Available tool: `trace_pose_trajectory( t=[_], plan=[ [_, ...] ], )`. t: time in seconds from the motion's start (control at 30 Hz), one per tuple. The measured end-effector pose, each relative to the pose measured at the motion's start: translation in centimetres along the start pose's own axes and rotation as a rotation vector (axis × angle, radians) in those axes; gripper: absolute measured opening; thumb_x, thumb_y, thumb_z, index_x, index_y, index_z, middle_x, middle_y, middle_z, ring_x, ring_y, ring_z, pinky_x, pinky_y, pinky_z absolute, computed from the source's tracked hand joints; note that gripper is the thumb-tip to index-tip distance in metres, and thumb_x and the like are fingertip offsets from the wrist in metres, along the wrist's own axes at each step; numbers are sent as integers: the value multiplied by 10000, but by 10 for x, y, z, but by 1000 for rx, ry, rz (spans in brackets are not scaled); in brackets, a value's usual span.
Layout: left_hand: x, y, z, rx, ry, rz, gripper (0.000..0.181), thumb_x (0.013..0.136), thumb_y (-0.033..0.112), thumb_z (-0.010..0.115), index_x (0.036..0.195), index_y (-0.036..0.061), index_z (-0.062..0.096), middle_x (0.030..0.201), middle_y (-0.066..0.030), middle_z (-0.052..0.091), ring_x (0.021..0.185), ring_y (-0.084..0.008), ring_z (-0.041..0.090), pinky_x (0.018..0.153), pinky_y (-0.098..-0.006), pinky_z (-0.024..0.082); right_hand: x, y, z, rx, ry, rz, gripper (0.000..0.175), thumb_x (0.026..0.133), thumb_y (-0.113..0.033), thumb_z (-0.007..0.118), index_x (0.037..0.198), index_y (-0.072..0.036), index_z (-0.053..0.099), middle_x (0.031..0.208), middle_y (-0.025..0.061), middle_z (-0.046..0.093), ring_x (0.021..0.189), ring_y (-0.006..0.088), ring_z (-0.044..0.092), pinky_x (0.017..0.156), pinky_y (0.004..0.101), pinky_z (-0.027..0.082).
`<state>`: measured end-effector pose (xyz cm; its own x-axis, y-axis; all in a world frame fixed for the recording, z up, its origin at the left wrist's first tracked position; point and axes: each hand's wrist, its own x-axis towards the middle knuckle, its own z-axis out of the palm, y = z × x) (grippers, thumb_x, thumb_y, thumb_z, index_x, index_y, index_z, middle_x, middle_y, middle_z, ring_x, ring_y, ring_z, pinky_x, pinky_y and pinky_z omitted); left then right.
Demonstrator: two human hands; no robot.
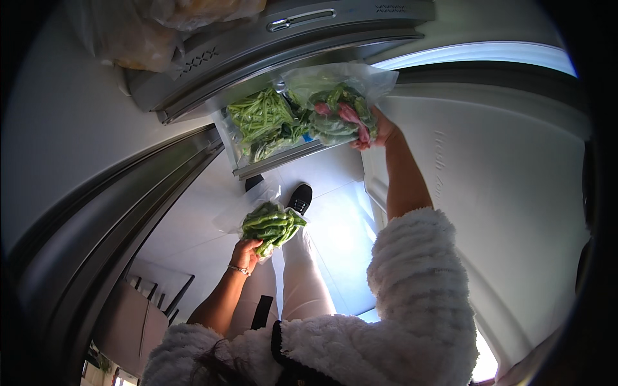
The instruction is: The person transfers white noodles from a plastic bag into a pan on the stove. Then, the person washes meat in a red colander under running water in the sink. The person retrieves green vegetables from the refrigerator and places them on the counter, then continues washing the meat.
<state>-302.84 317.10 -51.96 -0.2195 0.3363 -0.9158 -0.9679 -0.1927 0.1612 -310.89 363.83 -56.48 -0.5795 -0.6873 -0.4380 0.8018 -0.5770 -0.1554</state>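
My left hand [245, 255] grips the lower end of a clear plastic bag of green peppers [273, 224], held over my legs and the floor. Up at the right, my right hand [379, 131] is closed on a clear plastic bag with leafy greens and pink-red pieces [340, 116]. That bag is over the right part of a pulled-out refrigerator drawer [294, 158]. Inside the drawer, at its left, lies a bag of green beans [260, 113], with more leafy greens [270, 144] in plastic in front of it. The right bag hides part of the drawer.
Above the drawer is a grey upper drawer front [299, 29] with a slider. Plastic bags [159, 43] lie at the top left. Refrigerator doors stand at both sides, the right one [483, 159] with a white inner panel. A chair [133, 313] is at the lower left.
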Motion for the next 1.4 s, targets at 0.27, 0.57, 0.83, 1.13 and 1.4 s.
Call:
trace_pose_trajectory(
  t=[0.27,0.57,0.83,1.13,1.4],
  plan=[
    [0,1,-2,33,-42,22,382,713,80,593,1079,-11,525,1004,-116,603,894,-269,587,762,-437,490,21,55,-10,152,250,-151,754,697,-786,307,987,-125,528,760,122,553,556,250,460,408,287,260],
    [4,-2,-6,-34,21,-16,319,736,39,566,1039,-50,524,998,-131,599,896,-261,594,760,-403,496,2,43,-16,98,372,-81,766,701,-772,286,989,-99,511,692,167,533,546,237,458,431,310,304],
    [6,1,-4,-44,-6,9,282,726,49,594,989,-39,545,958,-118,599,845,-253,593,710,-402,498,6,38,20,-723,988,-468,610,719,-378,617,1190,-25,460,868,138,609,778,253,598,694,344,489],
    [10,1,-3,-62,19,12,262,724,35,599,974,-32,557,952,-110,604,844,-232,596,732,-381,501,13,40,39,-1505,1365,-954,801,569,-151,745,1264,-44,361,1053,138,513,892,274,550,790,360,467],
    [13,4,1,-28,61,-7,338,723,53,590,1047,-23,529,985,-110,602,883,-247,592,746,-411,500,19,30,25,-1543,1398,-918,794,563,-136,744,1249,-51,353,1047,168,474,912,319,517,813,407,442]
  ],
)
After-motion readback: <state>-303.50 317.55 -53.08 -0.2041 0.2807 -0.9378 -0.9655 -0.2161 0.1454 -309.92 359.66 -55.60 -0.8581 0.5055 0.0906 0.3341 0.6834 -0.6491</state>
